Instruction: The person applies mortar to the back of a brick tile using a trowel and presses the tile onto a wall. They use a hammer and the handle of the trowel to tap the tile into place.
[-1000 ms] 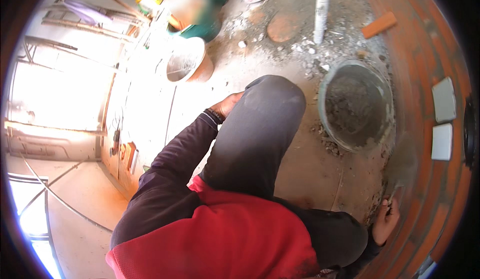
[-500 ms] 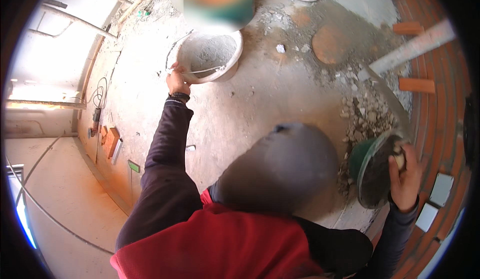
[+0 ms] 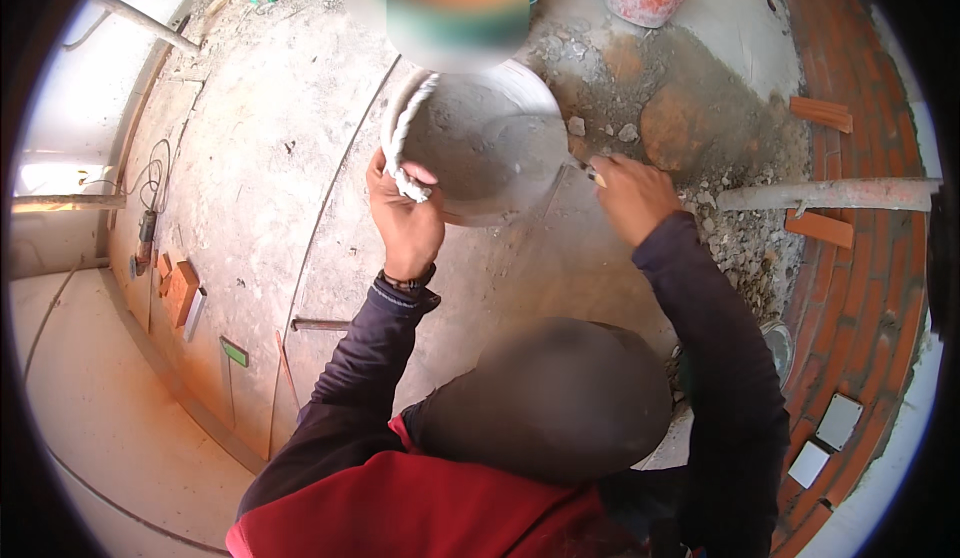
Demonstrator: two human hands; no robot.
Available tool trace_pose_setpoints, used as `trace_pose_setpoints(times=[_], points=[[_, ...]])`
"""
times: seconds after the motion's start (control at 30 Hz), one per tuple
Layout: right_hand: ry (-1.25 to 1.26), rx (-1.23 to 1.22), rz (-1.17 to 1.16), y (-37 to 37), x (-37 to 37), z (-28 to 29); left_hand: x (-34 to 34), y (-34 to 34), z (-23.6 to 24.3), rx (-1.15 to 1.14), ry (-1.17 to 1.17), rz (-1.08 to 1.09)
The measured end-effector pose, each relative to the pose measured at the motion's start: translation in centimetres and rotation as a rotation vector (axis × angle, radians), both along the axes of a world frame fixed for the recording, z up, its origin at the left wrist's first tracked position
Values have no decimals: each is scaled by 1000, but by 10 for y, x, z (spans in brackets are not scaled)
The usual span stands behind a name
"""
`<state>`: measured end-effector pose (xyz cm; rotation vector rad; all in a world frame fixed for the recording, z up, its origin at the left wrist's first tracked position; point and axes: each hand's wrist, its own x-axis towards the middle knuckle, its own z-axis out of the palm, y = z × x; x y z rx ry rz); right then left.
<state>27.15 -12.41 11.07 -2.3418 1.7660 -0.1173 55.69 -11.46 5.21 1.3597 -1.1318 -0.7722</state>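
Note:
My left hand (image 3: 405, 213) grips the left rim of a dusty grey bucket (image 3: 465, 208), where a white rope (image 3: 412, 118) runs over it. The bucket holds grey powdery material. My right hand (image 3: 637, 198) is closed on a trowel's handle (image 3: 598, 172) at the bucket's right side; the trowel's metal part reaches to that rim, its blade hard to make out. Behind my right forearm, a round container (image 3: 776, 348) beside the brick wall is mostly hidden.
A red bucket (image 3: 645, 0) and a blurred green tub stand at the back. Rubble (image 3: 740, 263), a pole (image 3: 830, 196) and a brick wall (image 3: 862, 338) line the right. Loose bricks (image 3: 182, 293) and a corded power tool (image 3: 147, 238) lie at left.
The grey bucket came nearer and rightward in my left hand's grip. My right hand, with the trowel, moved from the container by the brick wall up and leftward to this bucket.

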Motion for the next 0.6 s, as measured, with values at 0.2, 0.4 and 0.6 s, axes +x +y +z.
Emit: trace_pose_setpoints(times=[0.2, 0.4, 0.6], points=[[53, 142, -35, -2, 9, -44, -17, 14, 20, 52, -60, -141], [-46, 209, -92, 16, 6, -43, -20, 14, 29, 11, -161, -197], [-147, 144, -138, 16, 13, -68, -26, 13, 32, -25, -208, -210]])
